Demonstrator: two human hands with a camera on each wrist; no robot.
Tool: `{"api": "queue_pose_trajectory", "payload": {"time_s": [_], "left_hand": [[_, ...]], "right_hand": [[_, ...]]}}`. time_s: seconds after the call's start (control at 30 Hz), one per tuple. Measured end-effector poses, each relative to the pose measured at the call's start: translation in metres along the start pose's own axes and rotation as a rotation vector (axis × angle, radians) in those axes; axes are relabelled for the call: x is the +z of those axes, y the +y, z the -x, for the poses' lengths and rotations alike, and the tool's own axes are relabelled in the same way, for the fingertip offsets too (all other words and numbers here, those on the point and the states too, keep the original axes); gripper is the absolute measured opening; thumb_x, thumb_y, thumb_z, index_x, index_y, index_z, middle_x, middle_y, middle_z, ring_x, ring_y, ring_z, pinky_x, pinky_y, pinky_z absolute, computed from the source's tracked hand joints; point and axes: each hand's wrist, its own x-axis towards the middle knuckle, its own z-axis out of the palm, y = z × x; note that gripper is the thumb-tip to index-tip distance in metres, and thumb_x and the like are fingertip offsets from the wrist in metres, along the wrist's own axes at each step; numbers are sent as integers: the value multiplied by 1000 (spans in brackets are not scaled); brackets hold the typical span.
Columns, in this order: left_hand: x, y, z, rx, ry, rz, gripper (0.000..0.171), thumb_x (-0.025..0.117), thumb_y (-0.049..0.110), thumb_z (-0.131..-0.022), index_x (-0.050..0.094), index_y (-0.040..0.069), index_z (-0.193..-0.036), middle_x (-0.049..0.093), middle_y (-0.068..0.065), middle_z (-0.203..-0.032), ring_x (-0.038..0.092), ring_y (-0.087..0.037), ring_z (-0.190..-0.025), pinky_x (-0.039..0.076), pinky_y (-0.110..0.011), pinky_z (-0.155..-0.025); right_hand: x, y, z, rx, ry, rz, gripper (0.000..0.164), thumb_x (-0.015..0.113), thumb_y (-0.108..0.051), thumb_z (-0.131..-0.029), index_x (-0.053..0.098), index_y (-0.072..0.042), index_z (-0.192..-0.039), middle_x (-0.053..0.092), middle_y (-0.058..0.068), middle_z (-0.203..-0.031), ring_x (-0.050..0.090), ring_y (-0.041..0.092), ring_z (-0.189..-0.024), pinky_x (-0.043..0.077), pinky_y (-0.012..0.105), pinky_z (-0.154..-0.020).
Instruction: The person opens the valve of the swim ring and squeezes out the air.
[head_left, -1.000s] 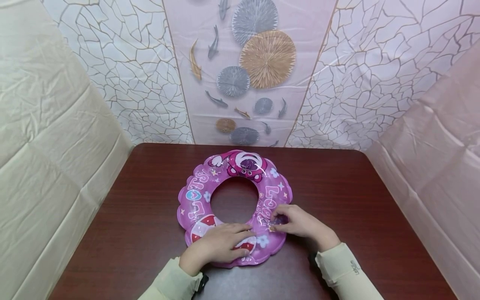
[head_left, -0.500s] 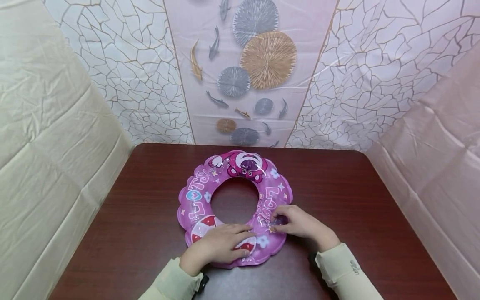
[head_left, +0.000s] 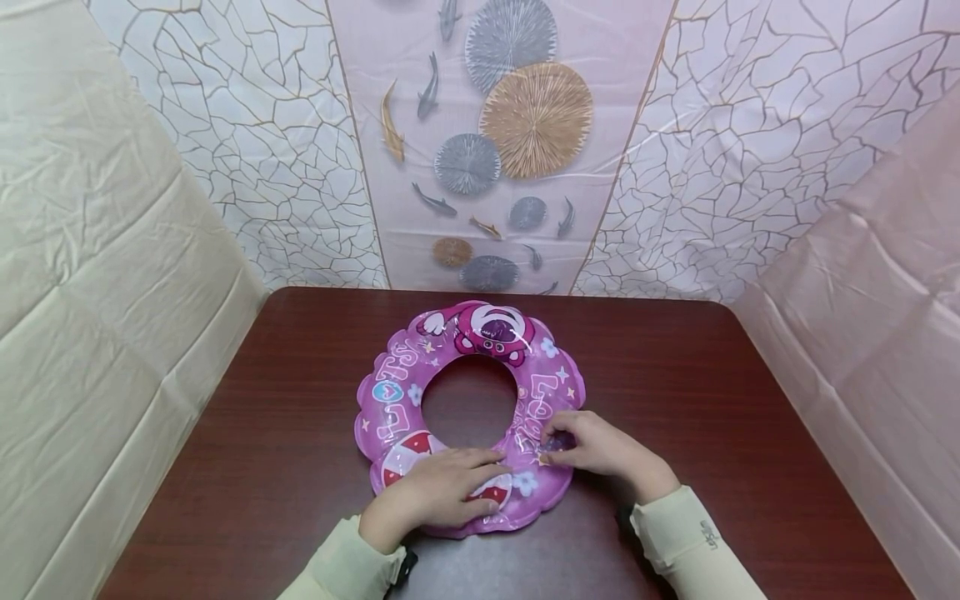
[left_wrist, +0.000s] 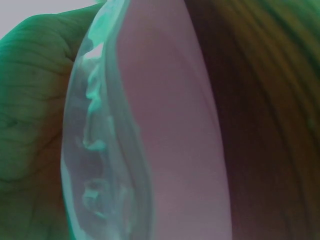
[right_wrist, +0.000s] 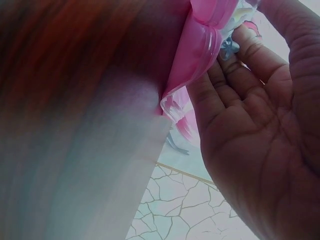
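A pink inflatable swim ring [head_left: 408,392], with a scalloped edge, a printed bear and lettering, lies flat on the table. My left hand [head_left: 442,487] rests palm down across its near side, fingers nearly straight. On the near right part, my right hand [head_left: 603,446] pinches at the ring's surface with curled fingers and thumb; the exact spot between the fingertips is hidden. The left wrist view has the ring's bulging rim [left_wrist: 175,125] close up beside the palm [left_wrist: 32,100]. In the right wrist view, the curled right hand [right_wrist: 250,120] is against the ring's pink edge [right_wrist: 192,52].
The dark brown wooden table [head_left: 675,375] extends around the ring on all sides. A patterned cloth backdrop [head_left: 270,150] stands behind it, with pale cloth walls [head_left: 97,275] at left and right.
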Motion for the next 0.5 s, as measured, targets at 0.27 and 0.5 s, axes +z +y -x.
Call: {"api": "queue_pose_trajectory", "payload": {"time_s": [0.27,0.5], "left_hand": [[-1,1,0,-19,-17,9,55,53,50,-101,48,28,-151,41,8,-158,38,-17,-144,34,-43,-116],[1,0,0,-19,-19,3,55,52,51,-101,48,28,-151,40,8,-158,38,-17,-145,34,-42,-116]], "right_hand": [[0,1,0,-2,-2,5,21,80,-30,-88,69,-17,-100,63,-6,-88,58,12,-79,52,25,-70],[0,1,-1,-5,-4,12,20,80,-28,-88,69,-16,-101,64,-5,-90,58,12,-80,52,26,-71]]}}
